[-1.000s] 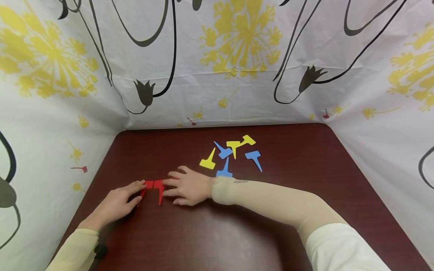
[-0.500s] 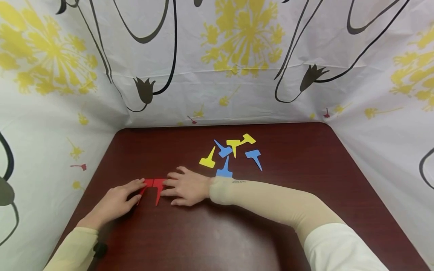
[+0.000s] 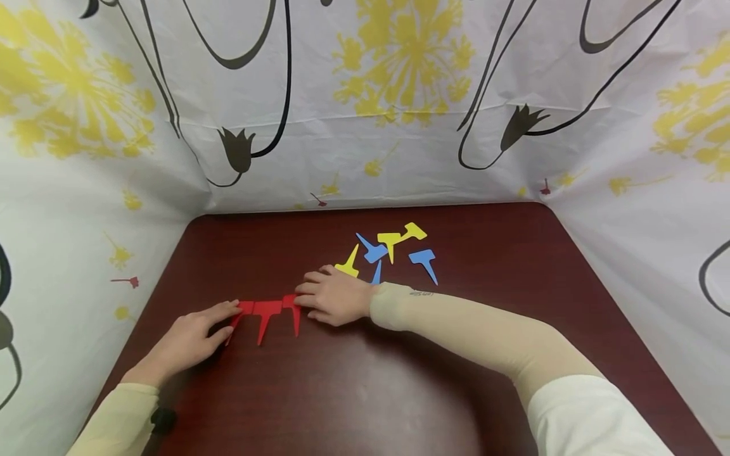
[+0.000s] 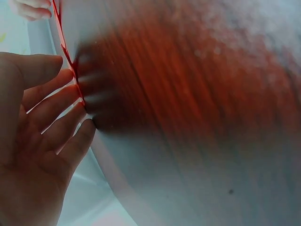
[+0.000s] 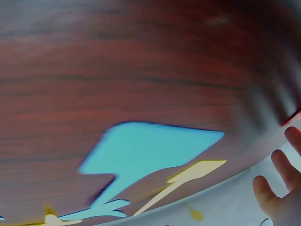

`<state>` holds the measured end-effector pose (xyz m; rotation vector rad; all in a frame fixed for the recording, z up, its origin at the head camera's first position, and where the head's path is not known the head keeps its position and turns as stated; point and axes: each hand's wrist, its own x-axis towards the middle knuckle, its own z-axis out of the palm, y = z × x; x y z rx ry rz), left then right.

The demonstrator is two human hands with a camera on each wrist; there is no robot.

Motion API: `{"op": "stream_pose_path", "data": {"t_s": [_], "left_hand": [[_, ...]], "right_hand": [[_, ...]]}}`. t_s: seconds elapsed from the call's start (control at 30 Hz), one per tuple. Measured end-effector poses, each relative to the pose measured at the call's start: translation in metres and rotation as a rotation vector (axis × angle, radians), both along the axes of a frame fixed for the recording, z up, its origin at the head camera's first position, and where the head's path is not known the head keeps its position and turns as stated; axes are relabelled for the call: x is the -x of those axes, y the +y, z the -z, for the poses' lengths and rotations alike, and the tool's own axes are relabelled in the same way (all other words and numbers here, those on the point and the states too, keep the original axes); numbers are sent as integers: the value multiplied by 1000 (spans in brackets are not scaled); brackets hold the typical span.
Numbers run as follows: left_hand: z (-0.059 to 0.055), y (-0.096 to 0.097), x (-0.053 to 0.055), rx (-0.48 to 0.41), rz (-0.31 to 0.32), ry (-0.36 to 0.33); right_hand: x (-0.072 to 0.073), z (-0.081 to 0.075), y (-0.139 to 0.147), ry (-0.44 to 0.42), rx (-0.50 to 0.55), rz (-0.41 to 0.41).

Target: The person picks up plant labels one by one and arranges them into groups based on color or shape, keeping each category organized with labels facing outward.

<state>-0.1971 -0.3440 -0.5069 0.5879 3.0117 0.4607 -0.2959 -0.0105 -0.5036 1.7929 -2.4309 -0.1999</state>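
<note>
Three red T-shaped plant labels lie side by side on the dark table: a left label, a middle label and a right label. My left hand rests its fingertips on the left one, fingers mostly straight. Spread over the right label's edge are the fingers of my right hand. In the left wrist view, red labels appear edge-on at the fingertips of the left hand. The right wrist view has part of the right hand, with a red edge beyond it.
Beyond the right hand lie several loose labels, among them a yellow label, a blue label and another yellow label. The right forearm crosses the dark table. A patterned white sheet hangs behind and at both sides.
My right hand has shifted right and slightly away, and a third red label now shows at its fingertips. The left hand stays at the left label.
</note>
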Motion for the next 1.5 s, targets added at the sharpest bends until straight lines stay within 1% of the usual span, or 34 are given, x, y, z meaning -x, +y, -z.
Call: {"op": "stream_pose_path", "data": {"t_s": [0.1, 0.23, 0.43, 0.57, 0.83, 1.0, 1.1, 1.23, 1.37, 1.5], "left_hand": [[-2, -1, 0, -13, -4, 6], [-1, 1, 0, -25, 2, 16], [0, 0, -3, -50, -8, 40], [0, 0, -3, -62, -11, 42], [-2, 0, -2, -78, -9, 43], [-2, -1, -2, -98, -10, 61], [-4, -2, -2, -109, -10, 92], [-9, 2, -3, -112, 9, 144], [-14, 13, -2, -90, 59, 171], [-16, 28, -3, -42, 125, 167]], "right_hand": [[0, 1, 3, -4, -5, -2], [-5, 1, 5, -4, -11, -9], [-11, 3, 4, 40, 5, -17], [-14, 4, 5, 55, 8, -15], [-16, 6, 6, 67, 23, -26], [-14, 5, 7, 74, 36, -24], [-9, 1, 10, 70, 61, -12], [5, -5, 20, 63, 102, 20], [24, -12, 37, 61, 140, 65], [44, -15, 54, 47, 152, 115]]}}
